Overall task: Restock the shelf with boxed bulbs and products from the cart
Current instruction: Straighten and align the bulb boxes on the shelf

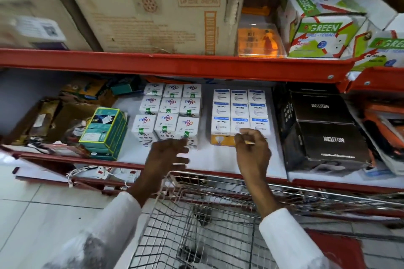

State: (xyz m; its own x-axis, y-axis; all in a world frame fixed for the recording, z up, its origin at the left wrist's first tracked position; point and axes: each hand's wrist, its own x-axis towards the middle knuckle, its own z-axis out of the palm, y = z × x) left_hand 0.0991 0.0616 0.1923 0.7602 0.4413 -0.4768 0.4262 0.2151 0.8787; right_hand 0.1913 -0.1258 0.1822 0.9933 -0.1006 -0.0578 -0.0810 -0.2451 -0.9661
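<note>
Two blocks of white bulb boxes stand on the middle shelf [218,164]. The left block [167,111] has green QC stickers; the right block [239,111] has blue labels and orange fronts. My left hand [168,155] hovers in front of the left block's front right box, fingers spread, holding nothing. My right hand [253,148] is at the front row of the right block, its thumb and forefinger pinched together against a box; I cannot tell whether it grips the box. The wire cart [196,225] stands below my arms, with its basket looking nearly bare.
A stack of teal boxes [105,131] sits to the left of the bulbs, with cluttered cardboard beyond it. Black Neuton boxes [325,129] fill the right. The upper red shelf [175,61] carries a big carton and green-and-white boxes.
</note>
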